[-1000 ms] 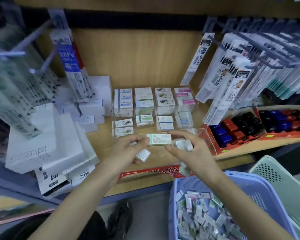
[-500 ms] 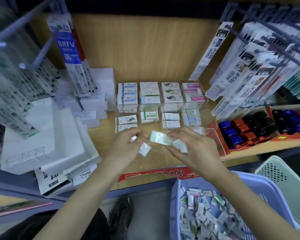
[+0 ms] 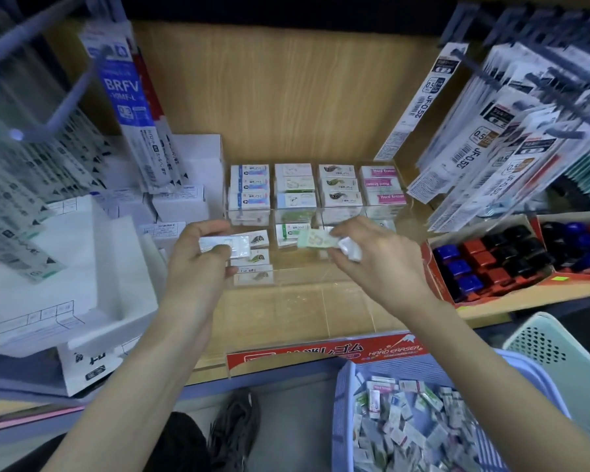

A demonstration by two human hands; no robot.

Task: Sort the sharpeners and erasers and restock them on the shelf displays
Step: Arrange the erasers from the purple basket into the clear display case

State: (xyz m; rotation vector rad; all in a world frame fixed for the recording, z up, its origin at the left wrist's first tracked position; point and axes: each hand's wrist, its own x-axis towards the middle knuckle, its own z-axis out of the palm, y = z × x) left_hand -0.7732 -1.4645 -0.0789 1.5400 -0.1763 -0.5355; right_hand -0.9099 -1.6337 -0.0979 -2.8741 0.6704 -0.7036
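Note:
A clear acrylic eraser display [image 3: 307, 287] stands on the wooden shelf, its columns holding boxed erasers [image 3: 293, 192]. My left hand [image 3: 201, 257] pinches a white wrapped eraser [image 3: 225, 246] over the display's left column. My right hand [image 3: 372, 253] holds a green-sleeved eraser [image 3: 315, 239] at its fingertips, and a white wrapped eraser [image 3: 349, 248] sits further back in the same hand. Both hands hover above the front rows of the display.
A lilac basket [image 3: 406, 366] full of loose wrapped erasers sits at lower right, beside a pale green basket [image 3: 552, 349]. Red cartons of blue, red and black sharpeners [image 3: 491, 260] stand on the right. White boxes [image 3: 65, 267] are stacked left. Hanging refill packs [image 3: 484, 137] crowd both sides.
The hands have moved apart and further in over the display. The left hand now holds its white eraser over the left column; the right keeps the green one.

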